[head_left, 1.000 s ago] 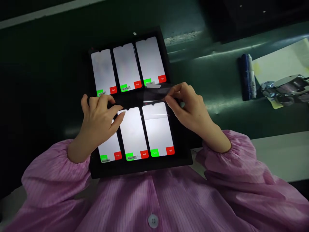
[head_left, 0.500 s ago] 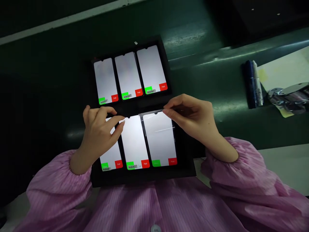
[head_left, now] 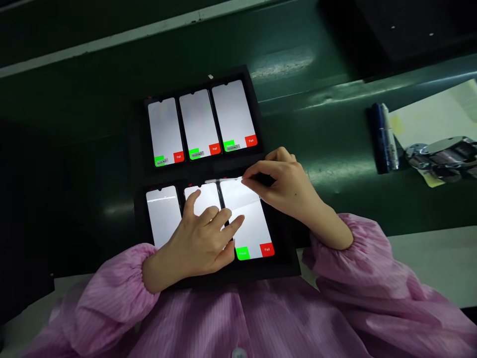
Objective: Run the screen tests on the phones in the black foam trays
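My right hand (head_left: 285,181) pinches the end of a thin clear film strip (head_left: 223,180) between thumb and forefinger. This strip runs along the top edge of the front-row right phone (head_left: 251,226), whose lit white screen has green and red "Fail" boxes at the bottom. Over the front-row middle phone (head_left: 208,194) my left hand (head_left: 201,236) is spread and holds nothing, hiding that phone's lower part. Its fingers reach towards the right phone's left side; whether they touch the screen I cannot tell. The front-row left phone (head_left: 162,214) is partly behind my left hand.
Three lit phones (head_left: 199,124) lie in a black tray behind, with barcode labels near their bottoms. The front phones sit in a black tray (head_left: 286,261). To the right are marker pens (head_left: 383,139), a paper sheet (head_left: 436,109) and a shiny metallic object (head_left: 443,154).
My left hand has moved right and nearer me, and its pinched fingers have spread. My right hand has shifted slightly left, still pinching the film. The whole view has shifted a little.
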Available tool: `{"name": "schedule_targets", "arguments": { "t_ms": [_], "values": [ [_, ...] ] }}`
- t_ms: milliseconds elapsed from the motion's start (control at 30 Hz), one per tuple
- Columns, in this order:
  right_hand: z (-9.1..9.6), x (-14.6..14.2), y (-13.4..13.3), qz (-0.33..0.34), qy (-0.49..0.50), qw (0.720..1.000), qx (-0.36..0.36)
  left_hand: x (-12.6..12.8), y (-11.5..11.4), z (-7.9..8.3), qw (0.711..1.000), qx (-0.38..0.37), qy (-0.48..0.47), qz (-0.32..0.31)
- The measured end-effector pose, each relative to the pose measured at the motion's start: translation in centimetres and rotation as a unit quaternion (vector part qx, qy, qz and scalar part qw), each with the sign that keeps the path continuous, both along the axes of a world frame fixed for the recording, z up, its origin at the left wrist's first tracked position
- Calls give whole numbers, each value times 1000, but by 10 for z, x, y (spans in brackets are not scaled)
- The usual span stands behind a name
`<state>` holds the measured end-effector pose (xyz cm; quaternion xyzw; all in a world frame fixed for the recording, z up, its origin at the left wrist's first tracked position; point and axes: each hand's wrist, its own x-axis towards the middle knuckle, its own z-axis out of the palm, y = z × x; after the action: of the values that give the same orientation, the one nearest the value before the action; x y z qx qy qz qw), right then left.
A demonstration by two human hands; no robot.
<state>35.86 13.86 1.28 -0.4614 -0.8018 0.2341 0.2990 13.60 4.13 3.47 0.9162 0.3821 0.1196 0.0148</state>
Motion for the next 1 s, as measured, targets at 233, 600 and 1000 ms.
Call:
{"name": "schedule_targets", "arguments": {
  "t_ms": [233,600,1000],
  "values": [
    [1,5,-2,-22,64,998,0,2,-27,-7,995,-76,-51,-48],
    [0,10,3,15,-28,999,22,11,-35,-7,995,-83,-42,-25],
    [20,21,-44,108,84,991,-10,-70,25,-4,958,11,70,279]
  ]
}}
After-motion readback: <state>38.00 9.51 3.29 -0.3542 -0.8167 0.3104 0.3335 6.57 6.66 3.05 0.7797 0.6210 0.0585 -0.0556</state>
